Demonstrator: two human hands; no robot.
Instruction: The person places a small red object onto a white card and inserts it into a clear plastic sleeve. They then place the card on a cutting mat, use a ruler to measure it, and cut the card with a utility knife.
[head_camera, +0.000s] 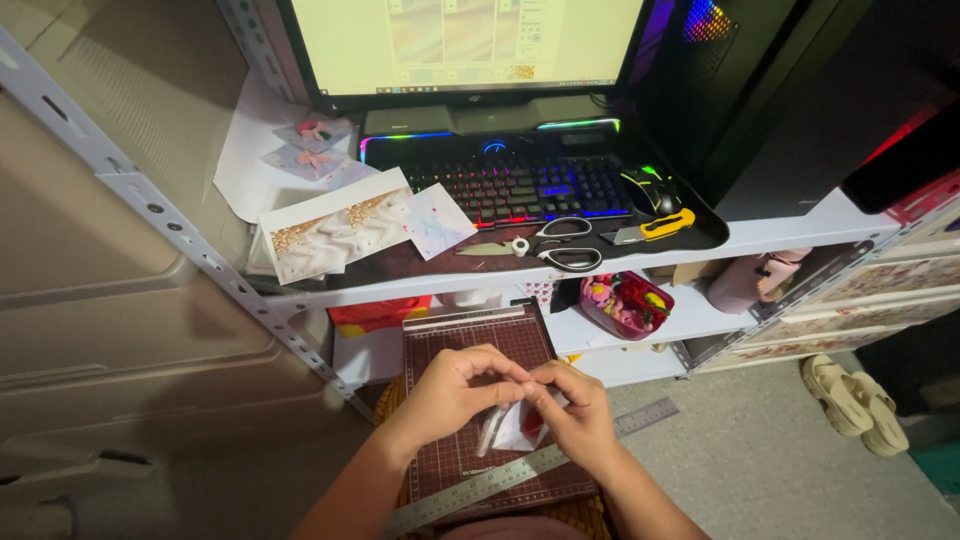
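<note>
**Inspector:** Head view. What is each grip doing?

**Assistant:** The left hand (455, 385) and the right hand (572, 412) are meeting fingertip to fingertip. Both grips are pressing together, pinching a small clear packet (508, 428) with something red and white inside; what it is, I cannot tell.

**Inspector:** Where is the packet sitting?

**Assistant:** It is hanging just below the joined fingertips, over a dark red cutting mat (470, 345). A steel ruler (520, 478) is lying slantwise beneath the right grip, crossing the mat's near corner.

**Inspector:** And further out from the grip?

**Assistant:** Well beyond both grips, a worktop (790, 230) is carrying scissors (545, 246), a yellow utility knife (655, 227), a lit keyboard (520, 185) and printed sheets (340, 235). A monitor (465, 45) is glowing behind them. Beyond the right grip, on a lower shelf, a clear box of coloured trinkets (627, 303) is resting. Sandals (855, 400) are lying on the floor, far off to the right.
</note>
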